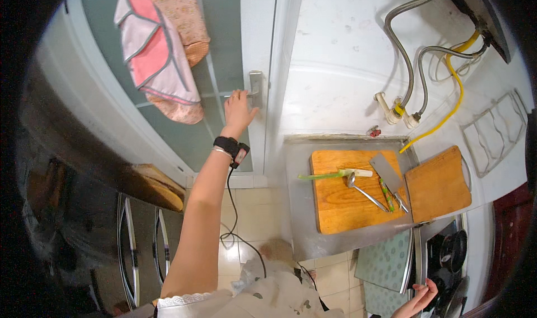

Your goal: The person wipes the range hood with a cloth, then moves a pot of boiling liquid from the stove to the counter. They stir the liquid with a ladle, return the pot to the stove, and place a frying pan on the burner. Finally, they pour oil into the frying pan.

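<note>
My left hand (239, 110) lies over the lever of a metal door handle (256, 83), fingers across it and thumb apart. The handle is on a white-framed door (259, 146) with frosted glass panes. Pink and floral cloths (161, 45), perhaps oven mitts, hang against the glass. At the lower right edge, my right hand (423, 297) is empty with loosely bent fingers, near an open cabinet drawer with a patterned glass front (384, 255).
A wooden cutting board (344, 211) on the steel counter (300, 221) holds a leek or scallion (327, 175), a ladle (367, 196), a cleaver (387, 173) and a small knife (386, 195). Another board (438, 184) sits beside it. A black cable (235, 209) hangs from my left wrist.
</note>
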### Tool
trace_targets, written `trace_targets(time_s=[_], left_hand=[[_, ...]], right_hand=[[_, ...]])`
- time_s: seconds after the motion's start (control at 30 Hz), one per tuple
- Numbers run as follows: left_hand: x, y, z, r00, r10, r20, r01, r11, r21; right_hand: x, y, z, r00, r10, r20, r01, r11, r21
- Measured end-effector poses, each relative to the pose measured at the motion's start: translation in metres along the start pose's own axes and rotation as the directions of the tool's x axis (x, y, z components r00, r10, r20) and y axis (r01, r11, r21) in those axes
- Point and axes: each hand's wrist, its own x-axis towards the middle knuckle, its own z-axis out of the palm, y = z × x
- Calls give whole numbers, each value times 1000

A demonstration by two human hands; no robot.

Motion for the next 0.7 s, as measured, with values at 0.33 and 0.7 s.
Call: trace_targets(time_s=[0.33, 0.7], left_hand=[[37, -42, 67, 997, -71, -29, 56, 933, -356], [2, -50, 70, 971, -217, 96, 229, 753, -617]], right_hand=[[-26, -43, 32, 993, -46, -104, 18, 966, -257], [-22, -13, 10, 998, 39, -55, -57, 927, -372]])
